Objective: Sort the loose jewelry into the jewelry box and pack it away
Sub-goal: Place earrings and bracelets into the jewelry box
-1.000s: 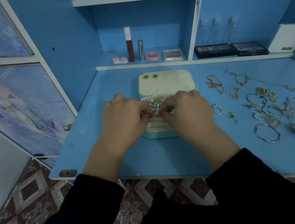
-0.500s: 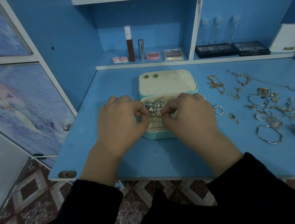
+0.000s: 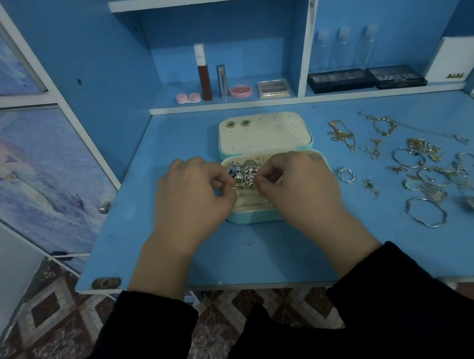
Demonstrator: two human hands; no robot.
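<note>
Silver knob (image 3: 105, 207): is sticking out of the painted cupboard door (image 3: 16, 179) at the far left.
Blue desk (image 3: 270, 250): is carrying the box and all the jewelry.
Left hand (image 3: 192, 197): is hovering over the left edge of the box's near half, with its fingers curling in. Thumb and forefinger tips are meeting just below the blue-patterned ring, but whether they are pinching anything cannot be told.
Jewelry box (image 3: 264, 142): is lying open in the middle of the desk, with its cream lid panel flat on the far side.
Stud earrings (image 3: 237, 123): two green ones are sitting in the lid's far-left corner.
Blue-patterned ring (image 3: 234, 171): is standing in the box's padded rolls, at the far left.
Silver ring (image 3: 249, 174): is standing just beside it on the right.
Right hand (image 3: 297, 186): is covering the right half of the box, with thumb and forefinger pinching the silver ring's near edge.
Loose jewelry (image 3: 427, 174): chains, hoops and bangles are lying scattered on the desk right of the box, well apart from both hands.
Shelf (image 3: 219, 102): is holding cosmetics behind the desk.
</note>
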